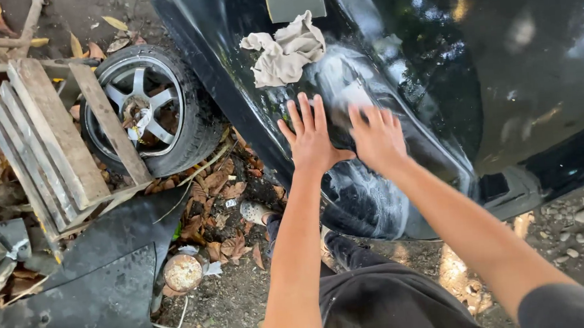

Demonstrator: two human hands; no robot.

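My left hand (312,138) lies flat with fingers spread on the curved edge of a glossy black car body panel (435,51). My right hand (376,135) presses beside it on the panel; a small pale piece (356,96) shows under its fingertips. White smeared residue covers the panel around and below both hands. A crumpled beige cloth (286,50) rests on the panel just above the hands. A grey-green rectangular sponge block (295,0) lies higher up on the panel.
A tyre on a silver alloy wheel (149,110) lies on the ground at left, beside a wooden pallet frame (50,140). Black body parts (75,302) lie at lower left. Dry leaves, a round tin lid (182,272) and gravel cover the ground. My dark trousers and shoe show below.
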